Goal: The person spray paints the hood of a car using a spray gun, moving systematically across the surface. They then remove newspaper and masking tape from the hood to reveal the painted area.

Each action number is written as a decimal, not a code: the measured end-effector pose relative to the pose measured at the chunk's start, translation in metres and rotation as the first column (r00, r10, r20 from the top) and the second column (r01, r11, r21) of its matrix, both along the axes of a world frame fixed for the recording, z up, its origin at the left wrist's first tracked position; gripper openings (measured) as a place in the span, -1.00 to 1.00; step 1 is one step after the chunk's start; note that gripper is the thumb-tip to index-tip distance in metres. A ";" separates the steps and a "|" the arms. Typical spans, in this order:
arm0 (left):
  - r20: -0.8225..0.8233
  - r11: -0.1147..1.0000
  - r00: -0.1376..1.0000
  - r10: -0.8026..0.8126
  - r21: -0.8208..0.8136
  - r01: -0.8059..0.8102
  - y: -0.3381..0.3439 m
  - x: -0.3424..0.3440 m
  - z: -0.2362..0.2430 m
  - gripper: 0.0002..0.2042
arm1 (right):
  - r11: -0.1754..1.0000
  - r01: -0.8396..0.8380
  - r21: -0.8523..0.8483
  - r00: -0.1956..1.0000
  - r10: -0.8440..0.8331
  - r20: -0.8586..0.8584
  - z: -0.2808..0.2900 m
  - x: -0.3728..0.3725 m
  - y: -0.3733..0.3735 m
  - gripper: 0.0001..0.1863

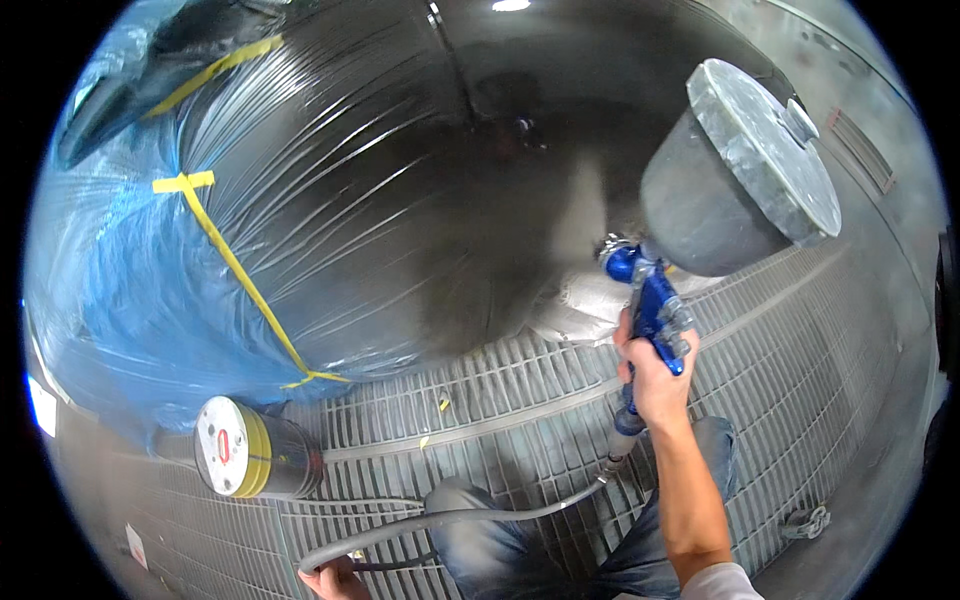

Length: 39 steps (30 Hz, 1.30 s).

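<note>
My right hand [655, 385] grips a blue spray gun [655, 300] topped by a large grey paint cup [735, 175] with a lid, its head aimed toward a dark, glossy panel [480, 230] with a pale misted streak. A grey hose [470, 518] runs from a fitting [615, 455] below the gun down to my left hand [335, 580] at the lower edge, whose fingers are closed on it. Blue plastic sheeting [140, 290] with yellow tape [245, 270] covers the left part of the object in front of me.
A grey bucket [290, 455] with yellow bands and a white lid lies at the lower left. A metal grate floor [770, 400] is under my bent knees [460, 520]. Pale crumpled covering [570, 305] lies at the panel's foot. Booth walls [870, 280] curve round the right side.
</note>
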<state>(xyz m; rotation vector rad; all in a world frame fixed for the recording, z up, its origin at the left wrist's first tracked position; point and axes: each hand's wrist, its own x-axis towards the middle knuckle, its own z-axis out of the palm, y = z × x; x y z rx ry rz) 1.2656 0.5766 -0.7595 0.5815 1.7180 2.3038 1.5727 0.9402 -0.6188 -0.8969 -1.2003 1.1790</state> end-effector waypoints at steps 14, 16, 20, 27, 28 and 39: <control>0.098 0.958 0.962 0.256 -0.162 -0.238 -0.030 -0.003 -0.030 -0.84 | 0.990 0.117 -0.083 0.991 -0.122 -0.055 -0.064 -0.014 0.003 -0.86; 0.060 0.987 0.991 0.119 -0.113 -0.111 -0.028 -0.002 -0.028 -0.88 | 0.953 0.290 -0.090 0.957 -0.291 0.008 -0.069 -0.013 0.000 -0.88; 0.080 0.989 0.990 0.119 -0.093 -0.112 -0.022 0.003 -0.033 -0.84 | 0.980 0.178 -0.090 0.984 -0.178 0.009 -0.090 -0.025 -0.017 -0.86; -0.031 0.970 0.997 0.069 -0.230 -0.075 0.002 0.029 -0.020 -0.60 | 0.969 -0.167 -0.180 0.986 0.167 -0.013 -0.126 -0.053 -0.024 -0.82; -0.050 0.964 0.996 0.073 -0.254 -0.084 -0.001 0.035 -0.015 -0.59 | 0.972 -0.145 -0.187 0.989 0.146 -0.006 -0.134 -0.055 -0.022 -0.83; -0.238 0.926 0.971 0.034 -0.357 -0.120 -0.007 0.067 -0.019 -0.62 | 0.992 0.007 -0.128 1.000 -0.004 0.023 -0.216 -0.044 -0.025 -0.81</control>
